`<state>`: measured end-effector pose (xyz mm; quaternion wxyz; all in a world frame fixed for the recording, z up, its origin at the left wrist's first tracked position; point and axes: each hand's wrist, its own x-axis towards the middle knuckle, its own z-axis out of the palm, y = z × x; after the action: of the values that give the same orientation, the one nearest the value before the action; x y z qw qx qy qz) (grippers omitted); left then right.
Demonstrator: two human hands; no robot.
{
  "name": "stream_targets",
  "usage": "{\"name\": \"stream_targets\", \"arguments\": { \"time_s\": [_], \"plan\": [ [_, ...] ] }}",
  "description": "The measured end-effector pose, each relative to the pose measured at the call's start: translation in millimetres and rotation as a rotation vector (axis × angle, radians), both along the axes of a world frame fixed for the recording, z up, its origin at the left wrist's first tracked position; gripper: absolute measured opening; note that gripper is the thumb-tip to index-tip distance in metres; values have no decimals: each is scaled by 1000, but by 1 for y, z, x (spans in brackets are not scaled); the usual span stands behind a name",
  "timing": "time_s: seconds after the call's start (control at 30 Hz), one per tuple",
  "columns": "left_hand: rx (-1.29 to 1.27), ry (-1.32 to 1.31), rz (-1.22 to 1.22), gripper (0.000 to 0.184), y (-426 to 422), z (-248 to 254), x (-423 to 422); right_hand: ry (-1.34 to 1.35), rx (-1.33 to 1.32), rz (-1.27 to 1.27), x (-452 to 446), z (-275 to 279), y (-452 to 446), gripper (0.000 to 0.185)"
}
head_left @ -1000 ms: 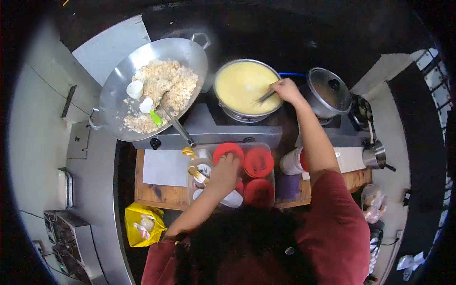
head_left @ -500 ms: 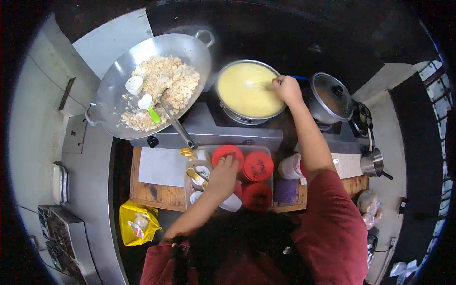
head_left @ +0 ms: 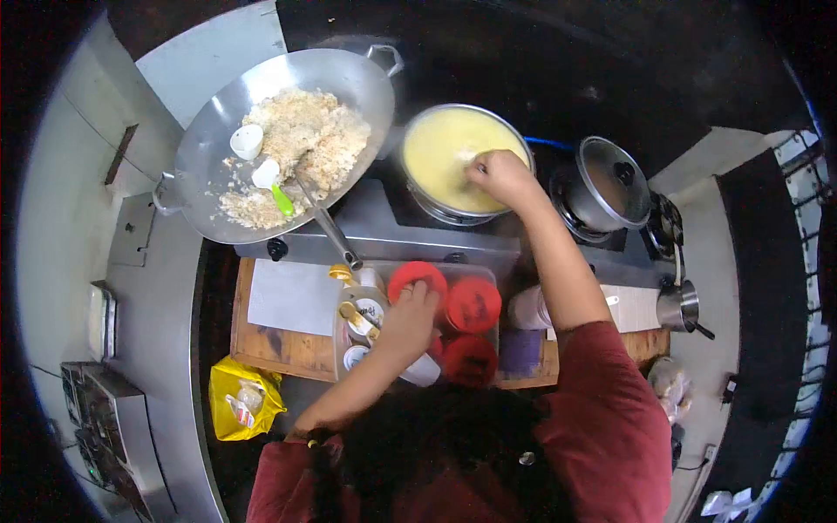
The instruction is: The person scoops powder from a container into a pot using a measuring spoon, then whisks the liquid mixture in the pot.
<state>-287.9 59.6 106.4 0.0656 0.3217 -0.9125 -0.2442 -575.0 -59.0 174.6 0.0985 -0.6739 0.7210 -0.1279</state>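
Note:
Over the pot of yellow liquid [head_left: 436, 144], my right hand [head_left: 503, 177] is closed round the handle of a whisk, whose lower part is hidden by the hand and the liquid. My left hand [head_left: 413, 318] rests with bent fingers on a red lid [head_left: 417, 277] at the back of a plastic bin [head_left: 501, 336]. Beside it in the bin are more red-lidded containers [head_left: 473, 305], white-lidded jars and a measuring spoon [head_left: 355, 318]. A wok [head_left: 196, 166] at the left holds rice [head_left: 318, 131], a ladle [head_left: 327, 227], a white cup [head_left: 247, 141] and a green-handled spoon [head_left: 282, 201].
A glass-lidded pot [head_left: 610, 183] sits on the right burner. White paper [head_left: 290, 296] lies on the wooden board [head_left: 270, 347]. A yellow bag [head_left: 228, 397] is at the lower left, a small metal pan [head_left: 677, 307] at the right and a stove knob [head_left: 276, 249] below the wok.
My right hand has moved left over the pot, carrying the whisk through the yellow liquid. My left hand stays on the red lid. The camera view has shifted slightly.

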Motion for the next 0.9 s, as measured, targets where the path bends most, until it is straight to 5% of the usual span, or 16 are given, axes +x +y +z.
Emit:
{"name": "stream_targets", "arguments": {
  "time_s": [0.17, 0.23, 0.3, 0.37, 0.43, 0.5, 0.67, 0.77, 0.9],
  "plan": [
    [5, -14, 1, 61, -3, 0, -2, 56, -117, -129, -25, -26, -15, 33],
    [-26, 12, 10, 62, -2, -5, 0, 145, 197, -152, -10, 2, 1, 29],
    [-44, 26, -1, 62, 0, -5, 1, 163, 189, -14, 7, 3, 4, 27],
    [25, -16, -1, 62, -1, 6, -3, -113, -134, 46, 18, -5, 2, 23],
    [21, -16, -3, 61, 0, 3, -5, -105, -193, 61, -1, -28, -6, 22],
    [4, -14, 15, 60, -3, -1, -4, 230, 75, -160, -10, -28, -10, 23],
    [-57, 22, 22, 60, 5, -7, -6, -11, 3, 30, 39, 16, 3, 26],
    [-17, -36, 25, 61, 4, 5, -9, 51, -133, -147, 13, -36, -26, 27],
    [-66, -33, 40, 59, 3, -8, -7, 121, 73, -30, 20, -17, -15, 27]
  ]
}}
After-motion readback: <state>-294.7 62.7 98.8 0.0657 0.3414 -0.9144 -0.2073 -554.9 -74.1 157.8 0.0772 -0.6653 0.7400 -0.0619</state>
